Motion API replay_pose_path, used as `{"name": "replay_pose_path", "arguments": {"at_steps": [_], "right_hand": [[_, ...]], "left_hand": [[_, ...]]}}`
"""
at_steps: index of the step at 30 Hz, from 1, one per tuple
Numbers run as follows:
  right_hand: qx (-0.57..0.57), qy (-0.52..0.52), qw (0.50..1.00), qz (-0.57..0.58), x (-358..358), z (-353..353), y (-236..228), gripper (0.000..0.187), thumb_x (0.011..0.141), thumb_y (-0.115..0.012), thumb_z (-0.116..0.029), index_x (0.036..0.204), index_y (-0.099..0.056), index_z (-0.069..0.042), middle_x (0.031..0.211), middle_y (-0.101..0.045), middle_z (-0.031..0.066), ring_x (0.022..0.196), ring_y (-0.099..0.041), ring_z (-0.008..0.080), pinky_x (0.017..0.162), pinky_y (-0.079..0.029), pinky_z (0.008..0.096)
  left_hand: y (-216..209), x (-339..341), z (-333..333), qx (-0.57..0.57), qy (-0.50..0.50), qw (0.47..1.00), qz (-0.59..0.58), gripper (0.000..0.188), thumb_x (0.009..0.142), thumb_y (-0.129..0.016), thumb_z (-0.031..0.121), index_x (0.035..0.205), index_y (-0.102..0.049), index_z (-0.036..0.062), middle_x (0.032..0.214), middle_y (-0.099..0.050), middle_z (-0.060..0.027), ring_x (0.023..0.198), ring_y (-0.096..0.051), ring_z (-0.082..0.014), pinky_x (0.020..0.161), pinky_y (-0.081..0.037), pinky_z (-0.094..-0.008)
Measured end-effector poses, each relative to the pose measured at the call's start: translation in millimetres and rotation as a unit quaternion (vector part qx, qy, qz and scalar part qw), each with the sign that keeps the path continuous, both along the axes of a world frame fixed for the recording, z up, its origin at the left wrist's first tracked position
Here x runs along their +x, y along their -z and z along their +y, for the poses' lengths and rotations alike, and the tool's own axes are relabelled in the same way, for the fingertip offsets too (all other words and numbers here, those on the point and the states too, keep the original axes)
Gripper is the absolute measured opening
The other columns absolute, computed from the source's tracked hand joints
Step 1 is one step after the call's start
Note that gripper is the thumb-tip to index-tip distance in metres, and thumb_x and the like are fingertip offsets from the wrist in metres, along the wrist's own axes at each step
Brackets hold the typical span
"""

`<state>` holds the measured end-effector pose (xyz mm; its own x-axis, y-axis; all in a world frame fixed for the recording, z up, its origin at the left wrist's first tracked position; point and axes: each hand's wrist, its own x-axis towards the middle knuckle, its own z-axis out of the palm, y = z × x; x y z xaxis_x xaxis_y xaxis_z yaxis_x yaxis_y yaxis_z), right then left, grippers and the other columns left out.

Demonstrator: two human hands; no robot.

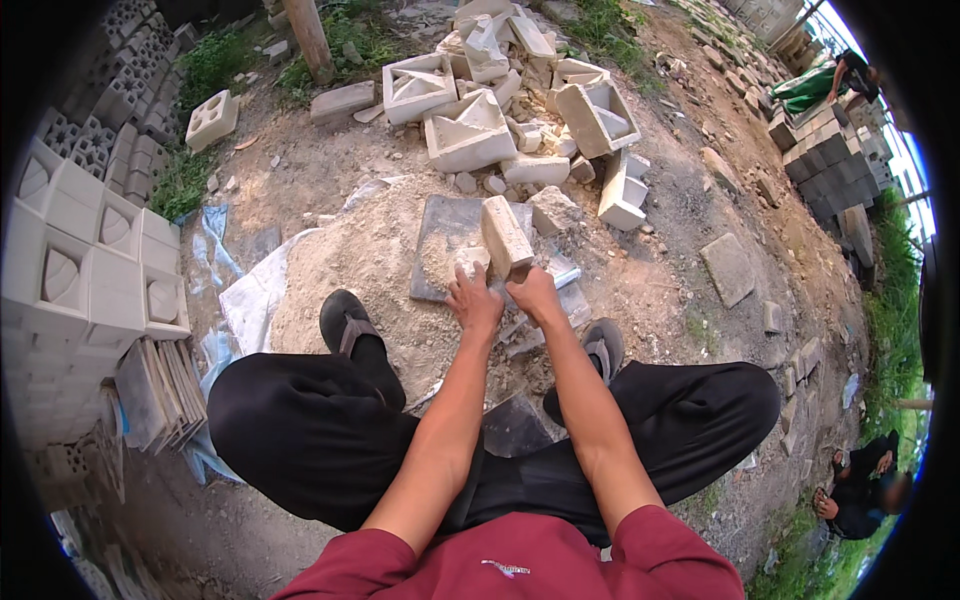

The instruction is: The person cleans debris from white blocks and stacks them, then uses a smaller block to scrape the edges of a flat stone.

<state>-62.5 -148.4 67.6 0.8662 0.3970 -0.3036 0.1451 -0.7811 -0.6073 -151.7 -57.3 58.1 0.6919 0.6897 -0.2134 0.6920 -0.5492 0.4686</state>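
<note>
Pale rectangular block, stood on end and tilted, over the right part of a dark flat slab on the ground in front of the seated person. Right hand at its lower end, grip clamped on the block. Left hand just beside, fingers at a small pale fragment on the slab; cannot tell whether that grip is closed on it or only resting there. Pale crumbs and dust over the slab's middle. Rough chunk just right of the block; crumpled clear plastic near the right wrist. Left of the slab, a low heap of sandy rubble, a whitish sheet along its far-left edge. Beyond the slab, a pile of broken pale blocks, several with recessed faces, some tipped on their sides. Person's sandals either side of the work; black trousers, maroon shirt. Far left: stacked white blocks with openings, thin boards leaning below them. Wooden post at top. Upper right: a second person in green trousers, bent over a grey block stack. Lower right edge: another person in dark clothing, near grass.
</note>
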Motion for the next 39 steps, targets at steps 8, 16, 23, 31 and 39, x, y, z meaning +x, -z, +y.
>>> {"name": "replay_pose_path", "arguments": {"at_steps": [8, 16, 23, 31, 39], "right_hand": [[0.171, 0.091, 0.978, -0.072, -9, 23, -35, 0.046, 0.071, -0.069, -0.028, 0.096, -0.062, 0.010, 0.089, -0.066, 0.0299, 0.091, -0.065, 0.0426, 0.078, -0.053, 0.0425], [-0.007, 0.019, 1.000, -0.002, -24, 15, -9, 0.057, 0.070, -0.074, -0.027, 0.108, -0.053, 0.010, 0.099, -0.063, 0.0325, 0.098, -0.062, 0.0423, 0.087, -0.050, 0.0469], [0.168, 0.064, 0.983, -0.039, -1, 22, -20, 0.049, 0.070, -0.068, -0.028, 0.103, -0.059, 0.008, 0.093, -0.067, 0.0270, 0.091, -0.065, 0.0414, 0.081, -0.051, 0.0427], [0.034, 0.009, 0.999, -0.027, -19, 11, 10, 0.057, 0.070, -0.070, -0.028, 0.109, -0.053, 0.009, 0.096, -0.064, 0.0315, 0.098, -0.062, 0.0447, 0.085, -0.050, 0.0470], [0.149, 0.038, 0.987, -0.052, -4, 24, -24, 0.049, 0.070, -0.070, -0.027, 0.098, -0.057, 0.011, 0.090, -0.065, 0.0315, 0.090, -0.064, 0.0441, 0.079, -0.052, 0.0458]], "left_hand": [[4, -4, 5, 0.012, 0.013, 1.000, 0.003, 0.066, 0.080, -0.064, 0.024, 0.141, -0.042, 0.0151, 0.147, -0.030, -0.0217, 0.124, -0.040, -0.0405, 0.100, -0.034, -0.0541], [-3, -6, 10, 0.000, 0.021, 1.000, 0.001, 0.063, 0.080, -0.062, 0.020, 0.140, -0.044, 0.0151, 0.145, -0.032, -0.0199, 0.123, -0.042, -0.0390, 0.100, -0.037, -0.0497], [-2, -6, 13, 0.024, 0.030, 0.999, -0.008, 0.059, 0.080, -0.061, 0.017, 0.137, -0.047, 0.0150, 0.143, -0.034, -0.0191, 0.120, -0.044, -0.0377, 0.098, -0.039, -0.0474], [-7, -4, 12, -0.010, 0.028, 1.000, -0.002, 0.061, 0.078, -0.062, 0.015, 0.137, -0.047, 0.0143, 0.145, -0.031, -0.0220, 0.124, -0.040, -0.0398, 0.101, -0.038, -0.0480], [-7, -6, 16, 0.007, 0.046, 0.999, -0.006, 0.063, 0.077, -0.063, 0.013, 0.138, -0.046, 0.0137, 0.144, -0.032, -0.0212, 0.121, -0.043, -0.0386, 0.099, -0.040, -0.0465]]}}
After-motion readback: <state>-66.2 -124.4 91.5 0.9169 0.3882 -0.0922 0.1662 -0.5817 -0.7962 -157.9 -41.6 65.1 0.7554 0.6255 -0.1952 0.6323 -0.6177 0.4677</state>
